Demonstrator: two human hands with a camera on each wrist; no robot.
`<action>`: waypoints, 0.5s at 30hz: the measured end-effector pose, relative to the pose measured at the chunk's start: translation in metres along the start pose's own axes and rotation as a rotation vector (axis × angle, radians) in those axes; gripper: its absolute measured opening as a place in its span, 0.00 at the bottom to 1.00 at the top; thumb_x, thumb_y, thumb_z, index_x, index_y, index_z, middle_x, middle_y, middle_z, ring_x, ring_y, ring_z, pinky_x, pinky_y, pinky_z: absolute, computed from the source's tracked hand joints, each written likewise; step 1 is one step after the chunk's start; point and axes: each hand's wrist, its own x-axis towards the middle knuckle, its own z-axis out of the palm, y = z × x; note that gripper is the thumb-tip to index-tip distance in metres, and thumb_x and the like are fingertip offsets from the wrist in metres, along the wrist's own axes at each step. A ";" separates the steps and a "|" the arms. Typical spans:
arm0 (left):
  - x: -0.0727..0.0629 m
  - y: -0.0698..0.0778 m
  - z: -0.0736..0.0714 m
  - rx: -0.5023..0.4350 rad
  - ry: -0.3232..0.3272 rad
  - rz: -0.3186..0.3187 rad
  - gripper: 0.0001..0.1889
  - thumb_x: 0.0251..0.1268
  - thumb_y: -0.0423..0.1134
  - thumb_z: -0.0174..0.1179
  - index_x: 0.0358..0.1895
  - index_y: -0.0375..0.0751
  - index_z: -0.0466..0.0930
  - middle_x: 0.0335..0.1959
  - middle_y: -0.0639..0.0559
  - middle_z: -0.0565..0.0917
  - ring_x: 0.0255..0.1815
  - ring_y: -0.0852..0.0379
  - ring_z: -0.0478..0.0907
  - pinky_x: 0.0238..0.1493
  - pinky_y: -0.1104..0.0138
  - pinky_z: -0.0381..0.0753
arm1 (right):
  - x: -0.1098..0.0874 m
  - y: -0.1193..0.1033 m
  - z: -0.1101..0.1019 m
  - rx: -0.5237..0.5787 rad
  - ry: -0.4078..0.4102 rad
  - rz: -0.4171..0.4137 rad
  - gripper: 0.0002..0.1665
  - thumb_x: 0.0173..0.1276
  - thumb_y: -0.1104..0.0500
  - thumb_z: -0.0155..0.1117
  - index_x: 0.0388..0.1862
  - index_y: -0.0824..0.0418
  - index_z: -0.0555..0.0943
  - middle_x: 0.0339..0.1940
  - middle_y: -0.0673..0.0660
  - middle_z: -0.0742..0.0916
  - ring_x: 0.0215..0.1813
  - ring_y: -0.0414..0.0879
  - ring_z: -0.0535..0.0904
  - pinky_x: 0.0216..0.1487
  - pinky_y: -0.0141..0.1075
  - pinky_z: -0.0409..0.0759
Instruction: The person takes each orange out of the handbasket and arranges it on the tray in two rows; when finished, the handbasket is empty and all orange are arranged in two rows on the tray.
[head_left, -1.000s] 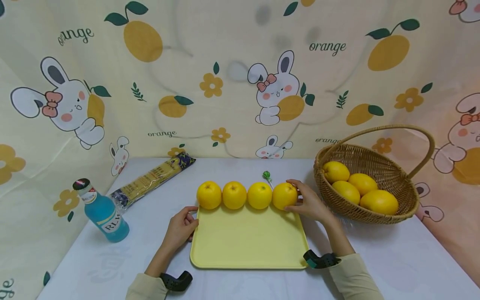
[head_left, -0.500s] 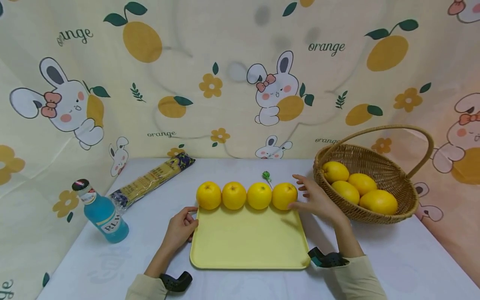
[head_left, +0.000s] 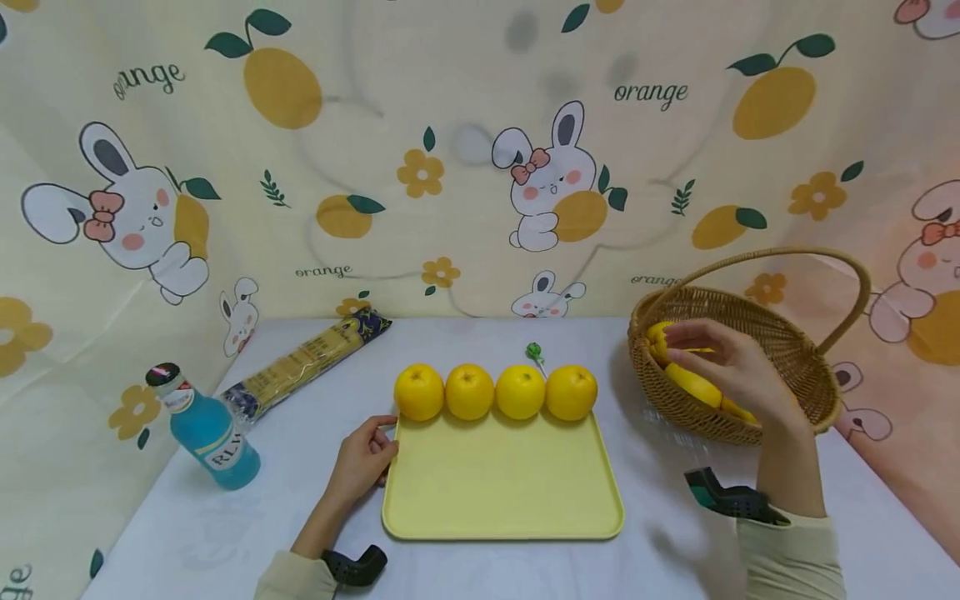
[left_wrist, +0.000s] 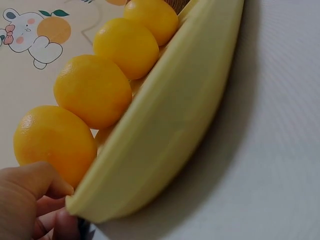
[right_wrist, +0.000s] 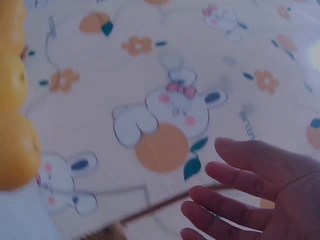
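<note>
My left hand (head_left: 364,454) pinches the left edge of a pale yellow tray (head_left: 502,487) between thumb and fingers. Along the tray's far edge several oranges (head_left: 469,392) sit in a row, side by side. In the left wrist view the fingertips meet the tray rim (left_wrist: 80,202) right beside the nearest orange (left_wrist: 55,145). Over the wicker basket (head_left: 795,346) hovers my right hand (head_left: 738,371), fingers loosely bent and holding nothing. Oval yellow fruits (head_left: 693,385) lie in the basket, partly hidden by that hand. The right wrist view shows its fingers (right_wrist: 235,175) spread.
A blue drink bottle (head_left: 213,437) stands on the left side of the white table. Behind it lies a long gold and navy packet (head_left: 307,362). A small green-headed stick (head_left: 534,353) is just behind the oranges. A printed cloth (head_left: 420,100) forms the backdrop.
My right hand has let go of the rightmost orange and moved right, over the basket. The left hand stays on the tray's edge, and the oranges keep their row.
</note>
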 end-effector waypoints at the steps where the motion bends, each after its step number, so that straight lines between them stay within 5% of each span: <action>1: 0.000 -0.001 0.000 -0.003 0.002 0.000 0.19 0.55 0.30 0.59 0.52 0.37 0.75 0.22 0.50 0.73 0.09 0.59 0.68 0.10 0.71 0.71 | 0.003 0.001 -0.006 -0.022 0.003 0.024 0.18 0.64 0.62 0.61 0.53 0.64 0.76 0.45 0.47 0.82 0.43 0.34 0.78 0.42 0.20 0.75; 6: -0.001 -0.003 0.000 -0.007 0.006 -0.008 0.18 0.55 0.30 0.59 0.52 0.37 0.76 0.22 0.50 0.73 0.08 0.61 0.68 0.11 0.72 0.71 | 0.025 0.009 -0.035 -0.164 -0.081 0.118 0.20 0.66 0.54 0.60 0.55 0.59 0.75 0.47 0.54 0.82 0.43 0.35 0.78 0.41 0.19 0.73; 9: 0.000 -0.003 0.000 -0.017 0.009 -0.009 0.18 0.55 0.30 0.59 0.52 0.37 0.76 0.22 0.50 0.73 0.08 0.60 0.67 0.10 0.72 0.70 | 0.040 0.015 -0.049 -0.241 -0.215 0.162 0.24 0.67 0.49 0.58 0.58 0.59 0.72 0.52 0.59 0.81 0.48 0.42 0.77 0.42 0.23 0.74; 13: 0.001 -0.002 0.000 -0.022 0.005 -0.006 0.18 0.55 0.30 0.60 0.52 0.37 0.75 0.22 0.50 0.72 0.09 0.59 0.68 0.10 0.71 0.70 | 0.056 0.029 -0.060 -0.242 -0.363 0.198 0.28 0.68 0.49 0.56 0.61 0.62 0.68 0.55 0.65 0.79 0.52 0.52 0.77 0.43 0.30 0.77; 15: 0.001 -0.002 0.000 -0.016 0.001 -0.005 0.18 0.55 0.30 0.60 0.52 0.36 0.75 0.22 0.50 0.72 0.09 0.59 0.68 0.11 0.71 0.71 | 0.062 0.037 -0.063 -0.215 -0.394 0.195 0.27 0.68 0.51 0.56 0.61 0.64 0.68 0.55 0.66 0.79 0.50 0.48 0.78 0.44 0.30 0.77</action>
